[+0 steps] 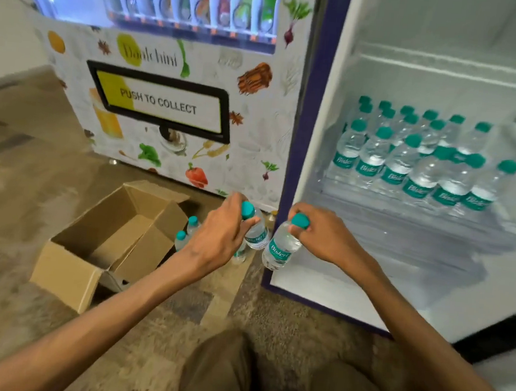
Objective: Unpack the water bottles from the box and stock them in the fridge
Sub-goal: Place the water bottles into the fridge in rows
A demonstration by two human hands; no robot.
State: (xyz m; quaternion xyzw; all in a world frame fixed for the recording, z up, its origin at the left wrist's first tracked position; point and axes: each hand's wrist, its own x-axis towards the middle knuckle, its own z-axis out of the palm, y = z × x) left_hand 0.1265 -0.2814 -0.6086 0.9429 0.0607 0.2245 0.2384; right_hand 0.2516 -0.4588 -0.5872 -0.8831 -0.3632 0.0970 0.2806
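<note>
The left hand (222, 229) and the right hand (318, 235) each gripped a water bottle (280, 250) by its cap, bottles hanging tilted, and the fridge shelf (405, 208) of bottles lay up and right, nearer the right hand.

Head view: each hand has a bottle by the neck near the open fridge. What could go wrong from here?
1. The left hand and right hand pinch their bottles only near the caps; either could slip.
2. The shelf's bottle rows are tightly packed; squeezing more in may topple some.
3. Loose bottles stand on the floor by the box, below the left arm, and could get knocked over.
</note>
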